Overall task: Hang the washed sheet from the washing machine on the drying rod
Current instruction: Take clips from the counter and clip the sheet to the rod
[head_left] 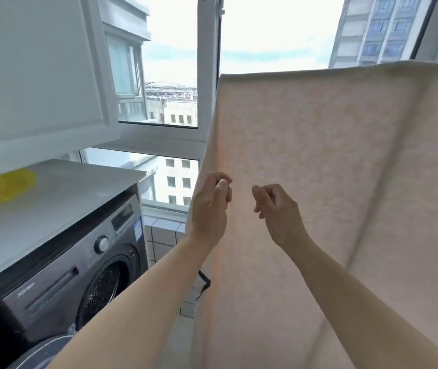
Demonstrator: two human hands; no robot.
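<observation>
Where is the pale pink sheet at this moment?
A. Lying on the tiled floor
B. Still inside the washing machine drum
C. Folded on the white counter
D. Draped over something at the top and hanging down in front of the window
D: the sheet hangs from a fold at its top edge in front of the window, both hands raised before it.

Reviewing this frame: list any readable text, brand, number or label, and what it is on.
Nothing can be read.
Washing machine drawer: small pale brand mark, too blurred.
Its control panel: display and blue sticker, print too small.
Sheet, yellow cloth, cabinet door: no text seen.
</observation>
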